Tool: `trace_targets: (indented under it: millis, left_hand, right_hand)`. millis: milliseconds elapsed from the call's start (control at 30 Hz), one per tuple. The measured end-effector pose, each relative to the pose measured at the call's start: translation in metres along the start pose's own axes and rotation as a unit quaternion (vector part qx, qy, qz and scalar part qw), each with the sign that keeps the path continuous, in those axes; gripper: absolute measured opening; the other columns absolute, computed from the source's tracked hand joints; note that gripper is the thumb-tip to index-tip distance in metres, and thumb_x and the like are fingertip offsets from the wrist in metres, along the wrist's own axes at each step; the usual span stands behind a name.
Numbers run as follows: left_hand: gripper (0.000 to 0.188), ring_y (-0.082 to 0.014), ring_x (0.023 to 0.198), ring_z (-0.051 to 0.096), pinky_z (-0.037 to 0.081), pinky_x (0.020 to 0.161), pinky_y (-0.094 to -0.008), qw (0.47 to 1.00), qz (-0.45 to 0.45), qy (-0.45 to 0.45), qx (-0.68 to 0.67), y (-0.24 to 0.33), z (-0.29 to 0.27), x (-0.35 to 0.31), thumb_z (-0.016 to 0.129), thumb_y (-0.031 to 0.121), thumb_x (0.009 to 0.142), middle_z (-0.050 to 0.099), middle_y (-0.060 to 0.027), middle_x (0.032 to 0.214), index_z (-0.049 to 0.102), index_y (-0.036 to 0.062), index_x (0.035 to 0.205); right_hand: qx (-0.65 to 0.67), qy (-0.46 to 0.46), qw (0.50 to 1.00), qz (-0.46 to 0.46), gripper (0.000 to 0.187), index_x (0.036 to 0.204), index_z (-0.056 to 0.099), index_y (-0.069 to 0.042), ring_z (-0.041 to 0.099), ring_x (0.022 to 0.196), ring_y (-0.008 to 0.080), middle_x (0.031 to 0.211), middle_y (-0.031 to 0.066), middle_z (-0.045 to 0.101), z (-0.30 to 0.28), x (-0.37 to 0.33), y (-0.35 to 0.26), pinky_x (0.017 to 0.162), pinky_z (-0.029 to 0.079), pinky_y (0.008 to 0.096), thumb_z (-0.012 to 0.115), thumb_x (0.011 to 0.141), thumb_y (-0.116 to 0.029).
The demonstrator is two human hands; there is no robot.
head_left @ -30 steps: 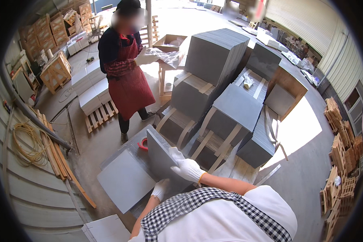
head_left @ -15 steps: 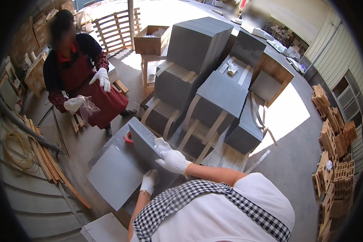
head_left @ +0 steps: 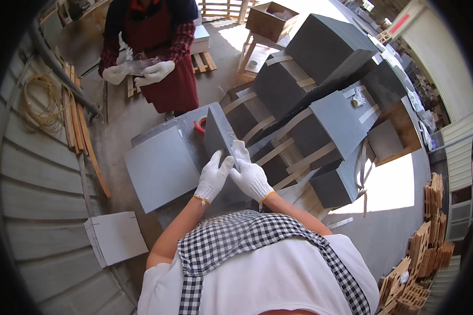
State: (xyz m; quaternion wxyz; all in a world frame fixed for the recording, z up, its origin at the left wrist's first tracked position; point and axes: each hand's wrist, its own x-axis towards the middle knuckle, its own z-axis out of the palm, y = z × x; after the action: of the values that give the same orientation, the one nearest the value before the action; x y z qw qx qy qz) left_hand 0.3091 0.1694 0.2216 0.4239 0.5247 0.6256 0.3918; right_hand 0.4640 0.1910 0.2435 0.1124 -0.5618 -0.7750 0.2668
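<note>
A thin dark grey square slab (head_left: pixel 218 128) stands on edge on the work surface in front of me. White knit gloves cover both my hands. My left hand (head_left: pixel 213 177) is at the slab's near edge, fingers against its left face and thumb by the edge. From the other side my right hand (head_left: pixel 251 177) grips the same edge, with a bunched white bit (head_left: pixel 240 150) at its fingertips; whether that is cloth or glove I cannot tell. A lighter grey slab (head_left: pixel 162 164) lies flat to the left. Behind the upright slab sits a red tape roll (head_left: pixel 200 125).
Strapped stacks of grey slabs (head_left: pixel 320 121) fill the right side. Across from me a co-worker in a red apron (head_left: pixel 168 79) handles a clear plastic bag (head_left: pixel 141 65). A white carton (head_left: pixel 118 239) stands at lower left. Wooden strips (head_left: pixel 81 118) lean by the wall.
My left hand has risen from low beside the slab to its near edge, close to my right hand. The view has turned. The co-worker's hands have come together at the plastic bag.
</note>
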Motion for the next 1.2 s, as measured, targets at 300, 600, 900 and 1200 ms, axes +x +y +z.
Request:
trace_targets:
  millis: [300,600,900,1200]
  left_hand:
    - [0.12,-0.0419,0.129,0.054,0.042,0.108,-0.0421,0.986,-0.151,-0.071,0.0,0.033,-0.012,-0.004,0.071,0.064,0.078,0.051,-0.0364,0.137,0.014,-0.009,0.154]
    - [0.094,-0.0406,0.116,0.064,0.049,0.1,-0.0417,0.982,-0.19,-0.011,0.017,0.014,-0.022,-0.004,0.073,0.047,0.078,0.062,-0.0314,0.124,0.034,-0.0065,0.145]
    - [0.04,-0.0404,0.091,0.069,0.054,0.081,-0.0456,0.975,-0.141,0.133,0.106,-0.038,-0.038,-0.015,0.066,0.027,0.079,0.068,-0.03,0.091,0.063,-0.0105,0.093]
    - [0.032,-0.0223,0.074,0.064,0.051,0.068,-0.0361,0.971,-0.145,0.162,-0.101,-0.031,-0.088,-0.05,0.074,0.022,0.079,0.066,-0.0166,0.077,0.063,-0.0076,0.086]
  right_hand:
    - [0.088,-0.111,0.99,-0.025,0.056,0.125,0.06,-0.001,0.068,0.097,0.0408,0.103,0.0259,0.07,0.018,-0.006,0.007,0.083,0.053,0.0451,0.062,0.091,-0.046]
    - [0.335,-0.259,0.906,0.018,0.069,0.153,0.037,-0.005,0.051,0.129,0.0199,0.144,0.011,0.053,0.009,-0.019,-0.003,0.107,0.041,0.0346,0.061,0.098,-0.039]
    - [0.378,-0.305,0.874,0.016,0.071,0.154,0.033,-0.001,0.047,0.135,0.0249,0.151,0.0175,0.045,0.131,0.004,0.095,0.11,0.038,0.0322,0.052,0.101,-0.045]
    - [0.409,-0.223,0.875,0.133,0.059,0.149,0.044,-0.01,0.045,0.137,0.0228,0.149,0.0085,0.049,0.202,0.024,0.155,0.104,0.045,0.035,0.05,0.103,-0.046]
